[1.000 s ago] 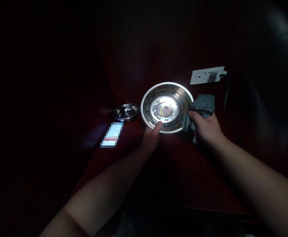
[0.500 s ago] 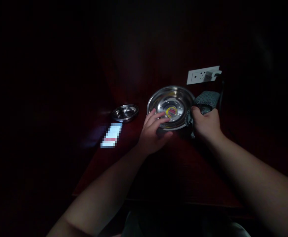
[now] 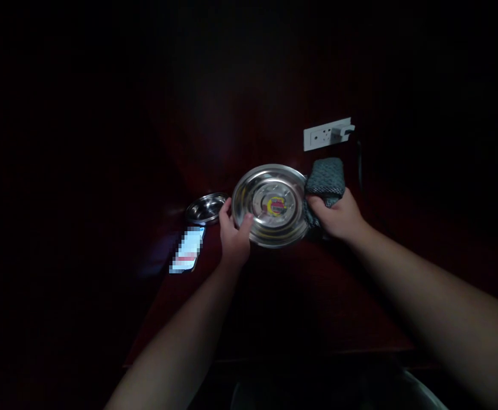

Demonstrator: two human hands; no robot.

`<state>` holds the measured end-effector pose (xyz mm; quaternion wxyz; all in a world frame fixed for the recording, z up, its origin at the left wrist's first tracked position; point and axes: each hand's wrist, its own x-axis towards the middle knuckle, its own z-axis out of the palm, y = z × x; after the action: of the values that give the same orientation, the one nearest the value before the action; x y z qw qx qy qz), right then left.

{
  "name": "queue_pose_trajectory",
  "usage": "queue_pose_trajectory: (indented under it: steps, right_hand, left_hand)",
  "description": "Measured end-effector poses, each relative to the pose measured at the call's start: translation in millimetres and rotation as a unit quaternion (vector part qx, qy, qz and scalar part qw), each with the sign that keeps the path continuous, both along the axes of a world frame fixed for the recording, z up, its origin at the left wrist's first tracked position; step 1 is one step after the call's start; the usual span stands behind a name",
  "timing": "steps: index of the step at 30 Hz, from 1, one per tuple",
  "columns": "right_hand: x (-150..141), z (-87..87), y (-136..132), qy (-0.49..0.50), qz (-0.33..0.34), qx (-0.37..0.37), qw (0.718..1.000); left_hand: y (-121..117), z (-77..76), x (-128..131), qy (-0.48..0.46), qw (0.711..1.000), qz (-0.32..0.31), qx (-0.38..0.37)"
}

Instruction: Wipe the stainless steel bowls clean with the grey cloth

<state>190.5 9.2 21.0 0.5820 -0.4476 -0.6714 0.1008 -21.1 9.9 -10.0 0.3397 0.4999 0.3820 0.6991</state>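
Closest to me runs the dark red table (image 3: 292,319), dim toward its near edge. On its left side lies a phone (image 3: 187,249), its lit screen blurred out. Just right of that, the left hand (image 3: 235,242) is partly closed on a shiny steel bowl (image 3: 271,234), thumb over the rim, fingers outside. The bowl sits between both hands, its inside facing us, a yellow-and-red sticker (image 3: 277,206) at the bottom. The right hand (image 3: 345,216) is curled around a grey-green cloth (image 3: 326,175) against the bowl's right rim; I can't tell how hard it presses. Behind the phone is a smaller bowl (image 3: 207,209). Farthest back, a white socket panel (image 3: 317,138) carries a plug (image 3: 342,134).
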Motion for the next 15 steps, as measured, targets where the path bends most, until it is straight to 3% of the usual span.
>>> queue_pose_trajectory:
  steps: [3, 5, 7, 12, 15]
  right_hand:
    - [2, 2.8, -3, -0.019, 0.036, 0.031, 0.999]
    - [3, 2.7, -3, -0.020, 0.041, 0.030, 0.999]
    - [4, 0.9, 0, -0.014, 0.032, 0.016, 0.999]
    - [3, -6.8, 8, -0.014, 0.022, 0.010, 1.000]
    - [2, -10.6, 12, -0.012, 0.039, 0.023, 0.999]
  left_hand:
    - [5, -2.5, 2, -0.162, 0.974, -0.123, -0.104]
    - [4, -3.6, 3, -0.199, 0.947, -0.201, -0.154]
    - [2, -4.9, 4, -0.206, 0.932, -0.236, -0.185]
    - [3, -12.7, 8, -0.232, 0.952, -0.118, -0.164]
    - [7, -19.9, 8, -0.216, 0.962, -0.078, -0.148]
